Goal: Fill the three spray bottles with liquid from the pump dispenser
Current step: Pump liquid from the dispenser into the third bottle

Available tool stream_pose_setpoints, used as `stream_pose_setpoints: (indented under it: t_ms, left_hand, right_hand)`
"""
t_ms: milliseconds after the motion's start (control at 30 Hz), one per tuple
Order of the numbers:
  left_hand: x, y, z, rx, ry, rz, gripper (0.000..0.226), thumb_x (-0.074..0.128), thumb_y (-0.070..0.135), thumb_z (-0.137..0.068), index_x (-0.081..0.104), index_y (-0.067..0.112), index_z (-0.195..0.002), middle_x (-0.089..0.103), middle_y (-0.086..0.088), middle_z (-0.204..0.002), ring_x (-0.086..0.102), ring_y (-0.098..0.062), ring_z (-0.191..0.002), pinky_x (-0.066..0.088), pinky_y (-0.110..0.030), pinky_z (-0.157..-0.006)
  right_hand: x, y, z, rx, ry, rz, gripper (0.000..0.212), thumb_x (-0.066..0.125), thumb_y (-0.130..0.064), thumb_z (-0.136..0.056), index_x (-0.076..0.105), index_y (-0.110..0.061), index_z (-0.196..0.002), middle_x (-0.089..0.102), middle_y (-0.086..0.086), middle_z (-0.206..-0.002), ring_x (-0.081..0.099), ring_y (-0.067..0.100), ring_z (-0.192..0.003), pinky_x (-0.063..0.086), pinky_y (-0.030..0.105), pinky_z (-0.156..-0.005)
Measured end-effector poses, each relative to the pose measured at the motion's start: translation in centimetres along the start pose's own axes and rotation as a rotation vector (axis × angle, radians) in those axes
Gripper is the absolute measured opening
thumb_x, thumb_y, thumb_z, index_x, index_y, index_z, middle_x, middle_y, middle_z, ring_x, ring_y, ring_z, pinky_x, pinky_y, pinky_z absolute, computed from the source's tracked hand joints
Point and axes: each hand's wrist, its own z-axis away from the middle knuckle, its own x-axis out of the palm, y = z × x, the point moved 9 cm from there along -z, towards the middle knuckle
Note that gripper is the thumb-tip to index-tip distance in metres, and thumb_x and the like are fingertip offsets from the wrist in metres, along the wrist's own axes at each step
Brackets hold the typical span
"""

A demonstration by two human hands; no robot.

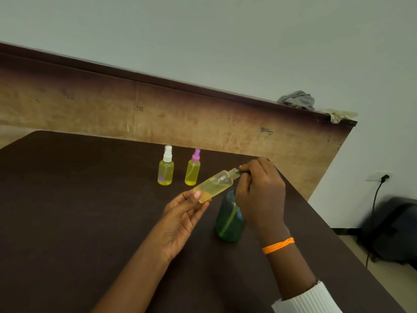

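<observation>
My left hand [182, 213] holds an uncapped clear spray bottle [214, 185] by its base, tilted with its open neck up to the right; yellow liquid fills its lower part. My right hand [259, 190] grips the dark pump head of the green pump dispenser [229, 219], whose nozzle sits at the bottle's neck. The pump head itself is mostly hidden under my fingers. Two capped spray bottles stand upright behind: one with a white cap [166, 166], one with a pink cap [193, 168], both holding yellow liquid.
All of this sits on a dark brown table [79, 211], whose right edge runs diagonally past my right arm. A wooden panel [203, 118] rises behind, with grey cloth [297, 100] on its top. A dark bag [392, 231] and a cable lie on the floor at right.
</observation>
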Motion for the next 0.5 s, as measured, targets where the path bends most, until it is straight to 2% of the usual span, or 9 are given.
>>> stream_pose_setpoints:
  t_ms: [67,133,200,233,300,433,500]
  left_hand:
    - [-0.1,0.1,-0.1,0.008,-0.006,0.0,0.037,0.062,0.009,-0.067,0.058,0.001,-0.103,0.073,-0.009,-0.088,0.071,-0.014,-0.08,0.056,-0.019,-0.065]
    - [-0.1,0.2,-0.3,0.017,-0.014,-0.003,0.038,0.062,0.009,-0.067,0.058,0.0,-0.103,0.073,-0.009,-0.089,0.071,-0.013,-0.08,0.056,-0.019,-0.065]
    - [-0.2,0.1,-0.4,0.017,-0.014,-0.009,0.037,0.062,0.009,-0.067,0.058,-0.001,-0.103,0.073,-0.009,-0.089,0.071,-0.014,-0.08,0.057,-0.019,-0.067]
    - [-0.2,0.0,-0.4,0.018,-0.015,-0.011,0.037,0.062,0.009,-0.067,0.058,-0.001,-0.102,0.073,-0.009,-0.089,0.071,-0.014,-0.08,0.057,-0.019,-0.068]
    - [-0.1,-0.2,-0.3,0.001,-0.016,-0.009,0.038,0.062,0.009,-0.067,0.058,-0.001,-0.103,0.073,-0.01,-0.089,0.071,-0.015,-0.08,0.057,-0.02,-0.069]
    - [0.0,-0.4,0.0,-0.015,-0.008,0.001,0.041,0.063,0.008,-0.065,0.057,-0.001,-0.105,0.072,-0.012,-0.091,0.071,-0.017,-0.081,0.057,-0.021,-0.067]
    - [0.1,-0.4,0.0,-0.011,-0.013,0.0,0.044,0.063,0.007,-0.065,0.057,-0.003,-0.108,0.072,-0.012,-0.092,0.071,-0.017,-0.081,0.057,-0.021,-0.066]
  right_hand:
    - [0.0,-0.1,0.1,0.016,0.01,-0.007,0.029,0.035,-0.012,-0.079,0.062,-0.001,-0.073,0.058,0.009,-0.075,0.055,0.024,-0.067,0.044,0.031,-0.055]
    - [-0.1,-0.2,1.5,0.023,0.08,-0.011,0.029,0.035,-0.003,-0.08,0.064,0.002,-0.081,0.059,0.013,-0.079,0.056,0.026,-0.073,0.049,0.031,-0.071]
    - [0.0,0.2,2.9,0.037,0.135,-0.003,0.032,0.034,0.007,-0.081,0.065,0.006,-0.086,0.061,0.018,-0.083,0.059,0.03,-0.078,0.044,0.029,-0.093]
    - [0.2,0.4,3.0,0.044,0.138,-0.009,0.032,0.034,0.008,-0.081,0.065,0.007,-0.087,0.061,0.019,-0.083,0.06,0.031,-0.078,0.042,0.028,-0.096]
    - [0.3,0.4,2.8,0.04,0.109,-0.01,0.031,0.034,0.007,-0.08,0.065,0.006,-0.085,0.06,0.019,-0.082,0.061,0.033,-0.078,0.045,0.029,-0.09]
    - [-0.3,0.2,0.8,0.002,0.022,-0.019,0.028,0.035,-0.002,-0.077,0.063,0.001,-0.076,0.057,0.012,-0.075,0.055,0.025,-0.069,0.043,0.027,-0.061]
    - [-0.2,0.3,0.3,0.014,-0.001,-0.031,0.029,0.034,-0.009,-0.078,0.061,-0.001,-0.073,0.057,0.009,-0.075,0.054,0.023,-0.067,0.043,0.029,-0.056]
